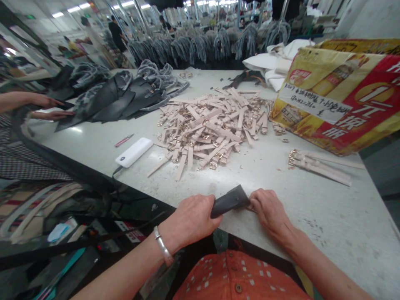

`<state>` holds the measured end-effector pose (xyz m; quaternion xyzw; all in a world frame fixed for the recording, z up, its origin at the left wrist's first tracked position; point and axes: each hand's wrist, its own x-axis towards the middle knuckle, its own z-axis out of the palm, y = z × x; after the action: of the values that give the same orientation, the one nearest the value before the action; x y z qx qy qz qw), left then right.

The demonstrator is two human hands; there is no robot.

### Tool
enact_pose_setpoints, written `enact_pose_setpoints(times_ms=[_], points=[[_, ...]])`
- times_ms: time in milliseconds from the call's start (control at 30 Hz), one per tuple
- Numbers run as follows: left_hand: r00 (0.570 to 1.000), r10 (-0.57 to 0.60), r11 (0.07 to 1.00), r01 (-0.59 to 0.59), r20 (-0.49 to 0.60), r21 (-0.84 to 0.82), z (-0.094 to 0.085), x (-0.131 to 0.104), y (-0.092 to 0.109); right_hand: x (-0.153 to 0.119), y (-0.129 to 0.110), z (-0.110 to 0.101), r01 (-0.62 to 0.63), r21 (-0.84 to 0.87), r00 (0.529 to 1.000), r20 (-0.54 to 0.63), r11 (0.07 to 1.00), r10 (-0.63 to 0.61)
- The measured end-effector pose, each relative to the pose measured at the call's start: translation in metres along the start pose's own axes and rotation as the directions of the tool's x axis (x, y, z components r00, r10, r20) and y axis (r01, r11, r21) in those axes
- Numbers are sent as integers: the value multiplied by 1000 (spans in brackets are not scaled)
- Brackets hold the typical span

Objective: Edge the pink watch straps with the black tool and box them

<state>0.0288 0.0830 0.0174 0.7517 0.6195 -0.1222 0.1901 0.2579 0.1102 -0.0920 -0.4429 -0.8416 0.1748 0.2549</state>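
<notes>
My left hand [195,216], with a silver bracelet at the wrist, is wrapped round a dark flat tool or strip [230,201] near the table's front edge. My right hand [268,208] is closed at that dark piece's right end, its fingers pressed on something small and mostly hidden. Beyond my hands lies a big pile of pale pink straps with gold buckles [209,125]. Several similar straps [321,164] lie side by side to the right.
A yellow and red carton [337,91] stands at the right. A white power bank [134,152] and a small red tool [124,140] lie left. Another person's hands [51,107] touch dark leather pieces [125,98]. White material [271,64] lies behind the carton.
</notes>
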Motion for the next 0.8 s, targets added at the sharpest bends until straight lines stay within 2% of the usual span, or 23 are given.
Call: enact_pose_setpoints(times_ms=[167,300,600,800], points=[[999,-6,999,4,-38,-31,-2,11,7,-4,0,-2,-60,6,998,-9,998,60],[1000,-11,998,10,-23,-64,-4,11,7,-7,-1,-5,-96,69,994,-37,993,98],[1000,-17,995,18,14,-103,-2,7,5,-7,-11,-12,-93,6,994,-48,996,94],[1000,-19,997,20,16,-73,-2,5,5,-7,-1,-10,-37,112,998,-43,993,42]])
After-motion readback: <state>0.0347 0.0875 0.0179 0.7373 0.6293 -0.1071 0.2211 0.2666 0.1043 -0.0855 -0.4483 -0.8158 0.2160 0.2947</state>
